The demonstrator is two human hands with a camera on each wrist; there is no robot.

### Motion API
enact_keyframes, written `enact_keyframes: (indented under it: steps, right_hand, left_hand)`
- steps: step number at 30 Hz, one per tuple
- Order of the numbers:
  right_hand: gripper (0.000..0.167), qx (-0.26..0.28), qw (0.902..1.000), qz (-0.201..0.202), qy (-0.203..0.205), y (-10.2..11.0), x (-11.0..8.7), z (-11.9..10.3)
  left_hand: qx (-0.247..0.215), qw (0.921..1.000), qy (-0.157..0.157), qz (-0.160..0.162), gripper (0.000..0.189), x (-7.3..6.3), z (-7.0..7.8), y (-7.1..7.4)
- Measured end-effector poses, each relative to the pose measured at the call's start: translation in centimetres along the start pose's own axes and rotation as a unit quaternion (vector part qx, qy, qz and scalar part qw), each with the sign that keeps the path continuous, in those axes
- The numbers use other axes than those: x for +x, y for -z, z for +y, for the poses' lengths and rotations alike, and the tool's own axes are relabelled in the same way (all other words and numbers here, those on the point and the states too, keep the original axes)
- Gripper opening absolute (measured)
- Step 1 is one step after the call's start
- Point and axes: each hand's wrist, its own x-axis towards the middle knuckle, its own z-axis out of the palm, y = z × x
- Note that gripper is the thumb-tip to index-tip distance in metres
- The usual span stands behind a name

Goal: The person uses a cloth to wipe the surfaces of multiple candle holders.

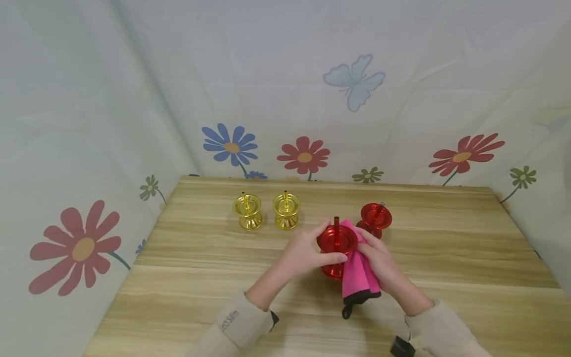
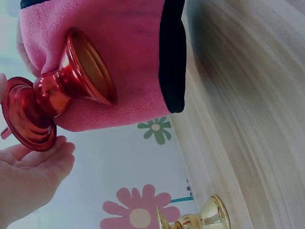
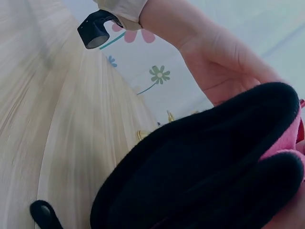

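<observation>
Between my hands is a shiny red candle holder point(image 1: 335, 241) with a round dish, a thin upright tube and a flared foot. My left hand point(image 1: 307, 251) grips it by the dish rim, thumb on the near side and fingers round the far side. The left wrist view shows its hollow foot point(image 2: 90, 67) held off the table. A pink cloth point(image 1: 356, 273) with a black edge is bunched in my right hand point(image 1: 379, 260), lying against the holder's right side. In the right wrist view the cloth's black edge point(image 3: 190, 138) covers most of that hand.
A second red candle holder point(image 1: 376, 216) stands just beyond my right hand. Two gold candle holders point(image 1: 247, 210) stand side by side toward the back left of the wooden table point(image 1: 200, 277). A flower-printed curtain point(image 1: 267, 89) hangs behind the table's far edge.
</observation>
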Motion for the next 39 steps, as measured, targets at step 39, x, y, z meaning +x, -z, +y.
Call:
enact_keyframes:
  steps: [39]
  right_hand:
    - [0.028, 0.089, 0.9913, 0.096, -0.013, 8.4, -4.1, 0.9]
  left_hand:
    - [0.105, 0.9667, 0.035, 0.231, 0.074, 9.5, -8.3, -5.2]
